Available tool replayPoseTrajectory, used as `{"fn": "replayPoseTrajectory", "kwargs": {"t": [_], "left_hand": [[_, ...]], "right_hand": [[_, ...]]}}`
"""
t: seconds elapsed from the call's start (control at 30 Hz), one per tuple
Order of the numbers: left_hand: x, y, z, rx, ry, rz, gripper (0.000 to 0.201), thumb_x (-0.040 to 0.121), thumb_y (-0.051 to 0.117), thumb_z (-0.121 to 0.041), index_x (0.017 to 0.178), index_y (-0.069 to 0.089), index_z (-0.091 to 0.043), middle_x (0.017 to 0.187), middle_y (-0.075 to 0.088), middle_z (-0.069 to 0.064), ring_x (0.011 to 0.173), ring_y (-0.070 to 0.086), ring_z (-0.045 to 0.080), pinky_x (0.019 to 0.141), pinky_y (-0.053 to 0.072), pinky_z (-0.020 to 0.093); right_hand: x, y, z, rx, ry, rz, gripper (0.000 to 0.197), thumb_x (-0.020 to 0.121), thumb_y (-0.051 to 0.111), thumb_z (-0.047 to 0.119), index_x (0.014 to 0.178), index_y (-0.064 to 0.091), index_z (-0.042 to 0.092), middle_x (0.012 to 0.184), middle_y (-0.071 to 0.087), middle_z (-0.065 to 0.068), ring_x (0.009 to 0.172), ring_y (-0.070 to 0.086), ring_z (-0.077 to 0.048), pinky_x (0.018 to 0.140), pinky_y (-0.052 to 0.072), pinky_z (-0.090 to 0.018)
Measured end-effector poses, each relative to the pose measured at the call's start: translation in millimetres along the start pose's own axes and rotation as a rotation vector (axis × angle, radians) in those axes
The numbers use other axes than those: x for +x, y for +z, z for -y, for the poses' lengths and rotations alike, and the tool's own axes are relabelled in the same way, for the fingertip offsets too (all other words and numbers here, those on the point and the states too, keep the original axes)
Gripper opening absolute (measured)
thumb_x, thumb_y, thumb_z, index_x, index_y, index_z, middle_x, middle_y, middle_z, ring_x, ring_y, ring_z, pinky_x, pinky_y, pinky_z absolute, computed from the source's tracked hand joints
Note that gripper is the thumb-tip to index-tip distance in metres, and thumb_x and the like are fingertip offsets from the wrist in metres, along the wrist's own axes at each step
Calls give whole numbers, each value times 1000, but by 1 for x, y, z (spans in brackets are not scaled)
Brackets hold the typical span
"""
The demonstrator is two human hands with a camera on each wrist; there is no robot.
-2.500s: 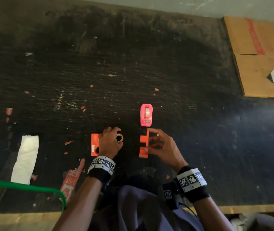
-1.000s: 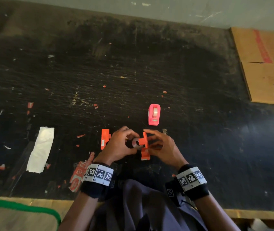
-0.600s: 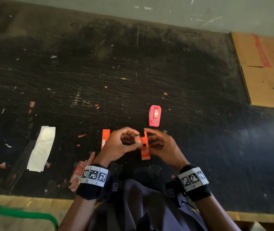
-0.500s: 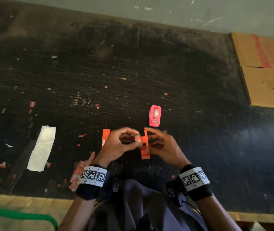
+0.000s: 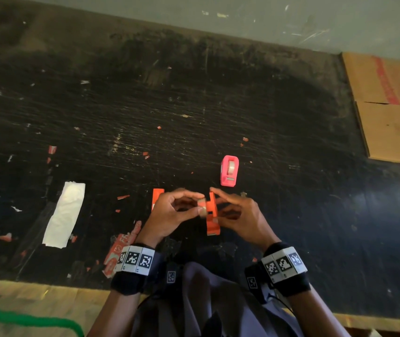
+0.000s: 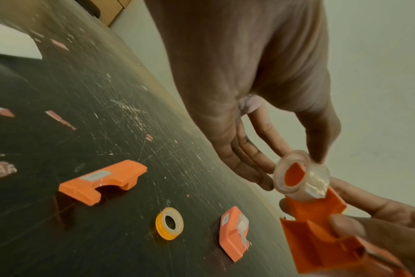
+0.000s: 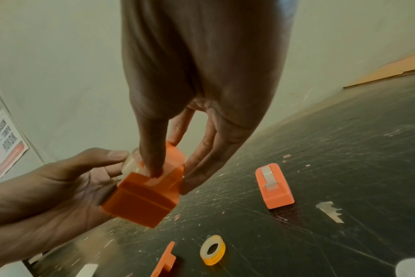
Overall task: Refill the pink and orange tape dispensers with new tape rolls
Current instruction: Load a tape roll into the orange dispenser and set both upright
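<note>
The open orange shell (image 5: pixel 211 216) is gripped by the right hand (image 5: pixel 241 216) at lower centre, its cavity turned leftward so the clear roll (image 5: pixel 202 207), pinched by the left hand (image 5: pixel 169 216), can be seated.

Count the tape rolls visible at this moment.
3. One clear tape roll pinched by the left hand against the open orange plastic dispenser body; one yellow-cored tape roll lying flat on the black table; one loaded inside the pink plastic dispenser. Hands may hide more.
</note>
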State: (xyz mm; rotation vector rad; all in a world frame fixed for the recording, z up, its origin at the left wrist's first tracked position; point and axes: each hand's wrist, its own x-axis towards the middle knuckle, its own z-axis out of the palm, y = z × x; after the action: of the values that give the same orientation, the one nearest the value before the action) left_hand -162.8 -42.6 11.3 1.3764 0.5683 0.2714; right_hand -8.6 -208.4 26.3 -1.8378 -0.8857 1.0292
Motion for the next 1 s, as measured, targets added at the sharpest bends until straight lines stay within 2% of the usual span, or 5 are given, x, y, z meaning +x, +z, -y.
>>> {"fn": "replayPoseTrajectory", "kwargs": {"t": [0.13, 0.37, 0.53, 0.63, 1.0], "left_hand": [[-1, 4, 1, -13, -12, -12, 30, 77, 81, 1, 104, 76, -11, 109, 77, 8, 102, 74, 16, 90, 55, 23], [0, -1, -3, -33, -61, -124, 35, 85, 78, -11, 119, 70, -12, 107, 76, 6, 104, 72, 17, 94, 56, 28], [10, -25, 26, 505, -142, -329, 39, 83, 80, -25, 120, 67, -22, 108, 69, -2, 97, 66, 7, 82, 51, 16], [20, -41, 54, 911, -258, -390, 62, 78, 82, -28, 134, 56, -25, 128, 57, 7, 118, 58, 23, 97, 51, 34], [41, -60, 75, 974, -379, -313, 72, 80, 82, -17, 143, 49, -26, 138, 49, 12, 127, 55, 30, 105, 50, 45]], "right_hand": [[-1, 7, 5, 13, -22, -1, 76, 82, 81, 1, 141, 50, 37, 121, 73, 6, 105, 75, -7, 88, 59, -19], [3, 11, -4, 80, 24, -25, 80, 84, 81, 2, 148, 49, 37, 125, 71, 4, 108, 74, -11, 92, 61, -29], [6, 9, -5, 96, 41, -21, 81, 84, 80, 0, 151, 47, 33, 127, 70, 4, 108, 74, -9, 88, 60, -22], [6, 9, -6, 86, 52, -10, 80, 86, 79, 1, 152, 46, 32, 128, 69, 5, 110, 73, -8, 89, 60, -23], [8, 7, -27, 63, 87, -46, 81, 82, 83, 2, 147, 51, 38, 124, 72, 4, 106, 75, -10, 93, 62, -34]]}}
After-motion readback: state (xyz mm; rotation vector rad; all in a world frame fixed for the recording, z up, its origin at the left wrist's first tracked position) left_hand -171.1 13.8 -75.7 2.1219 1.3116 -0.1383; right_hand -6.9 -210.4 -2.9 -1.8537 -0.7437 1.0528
